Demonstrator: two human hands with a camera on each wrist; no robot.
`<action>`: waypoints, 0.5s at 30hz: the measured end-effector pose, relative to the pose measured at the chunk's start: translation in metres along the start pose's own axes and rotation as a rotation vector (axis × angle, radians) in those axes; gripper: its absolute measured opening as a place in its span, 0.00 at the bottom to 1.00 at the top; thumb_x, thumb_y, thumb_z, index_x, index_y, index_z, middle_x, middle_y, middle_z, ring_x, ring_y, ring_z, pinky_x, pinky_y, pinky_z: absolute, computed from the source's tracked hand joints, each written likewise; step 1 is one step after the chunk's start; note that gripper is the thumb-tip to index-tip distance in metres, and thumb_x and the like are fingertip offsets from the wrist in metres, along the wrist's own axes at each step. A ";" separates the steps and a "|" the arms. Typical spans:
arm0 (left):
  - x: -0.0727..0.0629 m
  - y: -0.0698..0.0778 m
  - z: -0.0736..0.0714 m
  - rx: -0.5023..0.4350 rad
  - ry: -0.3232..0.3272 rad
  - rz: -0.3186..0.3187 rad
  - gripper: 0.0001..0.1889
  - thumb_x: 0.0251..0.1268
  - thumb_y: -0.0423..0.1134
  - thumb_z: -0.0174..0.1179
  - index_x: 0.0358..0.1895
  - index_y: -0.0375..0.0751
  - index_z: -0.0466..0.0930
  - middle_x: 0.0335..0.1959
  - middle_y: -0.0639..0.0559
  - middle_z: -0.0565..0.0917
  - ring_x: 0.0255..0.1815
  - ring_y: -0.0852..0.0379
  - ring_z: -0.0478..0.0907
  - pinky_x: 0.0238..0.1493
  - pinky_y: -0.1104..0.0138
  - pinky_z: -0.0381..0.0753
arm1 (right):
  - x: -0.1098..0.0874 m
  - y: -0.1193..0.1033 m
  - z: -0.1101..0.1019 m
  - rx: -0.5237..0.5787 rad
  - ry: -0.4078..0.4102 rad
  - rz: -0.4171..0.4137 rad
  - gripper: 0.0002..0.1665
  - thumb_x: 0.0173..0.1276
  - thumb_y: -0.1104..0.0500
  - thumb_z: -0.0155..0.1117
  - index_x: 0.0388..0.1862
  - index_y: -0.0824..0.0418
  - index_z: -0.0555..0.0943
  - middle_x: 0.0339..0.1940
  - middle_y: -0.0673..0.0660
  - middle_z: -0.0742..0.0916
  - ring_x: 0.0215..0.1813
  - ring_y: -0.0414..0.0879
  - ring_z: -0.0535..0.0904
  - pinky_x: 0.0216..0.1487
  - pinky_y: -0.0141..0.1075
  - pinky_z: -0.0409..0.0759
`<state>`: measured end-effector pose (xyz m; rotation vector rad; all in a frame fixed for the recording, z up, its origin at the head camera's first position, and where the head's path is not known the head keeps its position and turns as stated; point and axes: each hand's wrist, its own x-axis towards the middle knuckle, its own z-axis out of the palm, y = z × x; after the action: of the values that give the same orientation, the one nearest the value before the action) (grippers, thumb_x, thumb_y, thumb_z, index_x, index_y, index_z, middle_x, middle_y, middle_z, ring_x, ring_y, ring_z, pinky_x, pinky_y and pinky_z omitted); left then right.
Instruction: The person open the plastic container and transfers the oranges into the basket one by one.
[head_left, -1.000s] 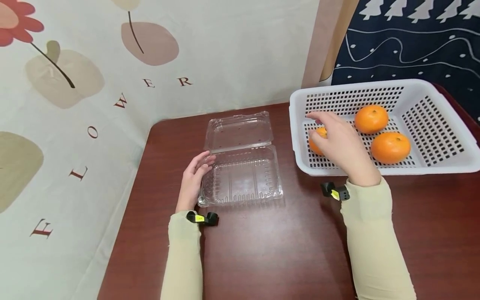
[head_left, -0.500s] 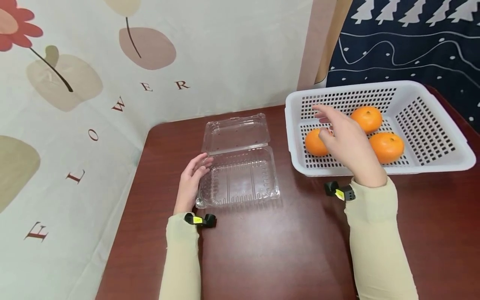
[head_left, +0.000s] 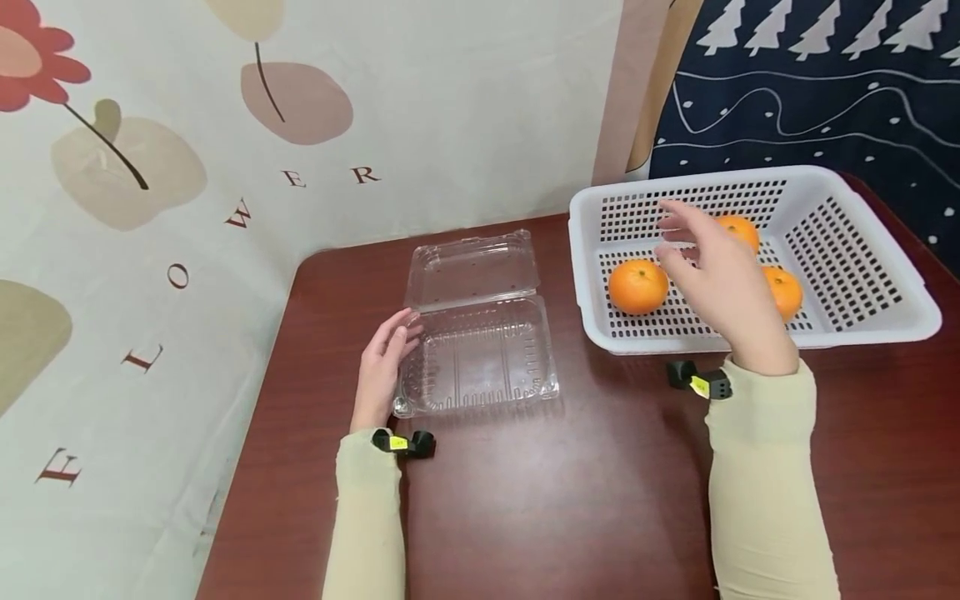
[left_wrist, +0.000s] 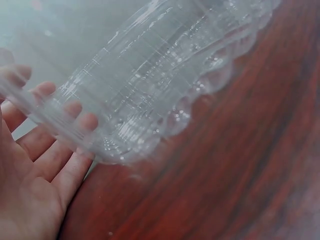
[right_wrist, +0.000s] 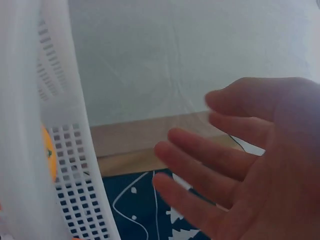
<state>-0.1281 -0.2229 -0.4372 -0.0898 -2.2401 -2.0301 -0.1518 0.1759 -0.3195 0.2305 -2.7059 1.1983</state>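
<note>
A clear plastic clamshell container point(head_left: 480, 354) lies on the table with its lid point(head_left: 472, 271) folded back towards the wall. At its left edge is my left hand point(head_left: 381, 367), fingers loosely bent; the left wrist view shows fingertips point(left_wrist: 89, 121) through the clear plastic. My right hand point(head_left: 720, 275) hovers over the white basket point(head_left: 873, 336) with spread, relaxed fingers and holds nothing. Inside the basket, one orange fruit point(head_left: 638, 287) sits at the left in full sight. Two more, a rear orange fruit point(head_left: 741, 229) and a front orange fruit point(head_left: 783, 292), are partly hidden by that hand.
Behind the reddish-brown table point(head_left: 525, 517) hangs a pale printed cloth point(head_left: 465, 108). A dark blue cloth with white trees point(head_left: 810, 108) hangs behind the basket. The basket's raised, perforated walls stand around the fruit.
My right hand has moved to the right, away from the left orange fruit, which is now uncovered. The left hand has stayed at the container's edge. The head view has shifted slightly.
</note>
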 end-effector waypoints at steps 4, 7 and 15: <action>-0.002 -0.001 0.001 -0.024 -0.001 0.013 0.21 0.70 0.40 0.41 0.62 0.34 0.62 0.58 0.41 0.70 0.59 0.43 0.66 0.58 0.51 0.64 | -0.003 0.000 -0.004 0.038 0.080 -0.004 0.31 0.66 0.52 0.49 0.68 0.42 0.56 0.56 0.54 0.76 0.54 0.51 0.72 0.56 0.46 0.69; -0.003 0.000 0.001 -0.024 -0.007 0.024 0.21 0.71 0.39 0.40 0.62 0.33 0.61 0.59 0.40 0.69 0.59 0.42 0.65 0.58 0.51 0.63 | -0.005 -0.001 -0.006 0.039 0.149 -0.020 0.30 0.66 0.52 0.49 0.67 0.38 0.57 0.54 0.52 0.78 0.53 0.48 0.73 0.56 0.43 0.70; 0.000 0.001 0.000 -0.016 0.001 0.016 0.21 0.70 0.40 0.41 0.62 0.34 0.62 0.59 0.41 0.70 0.59 0.42 0.66 0.58 0.52 0.64 | -0.003 -0.003 -0.006 0.020 0.163 -0.054 0.27 0.66 0.52 0.49 0.64 0.39 0.62 0.51 0.52 0.79 0.50 0.47 0.75 0.53 0.43 0.72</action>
<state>-0.1279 -0.2227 -0.4360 -0.1079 -2.2162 -2.0393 -0.1475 0.1786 -0.3137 0.1975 -2.5330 1.1752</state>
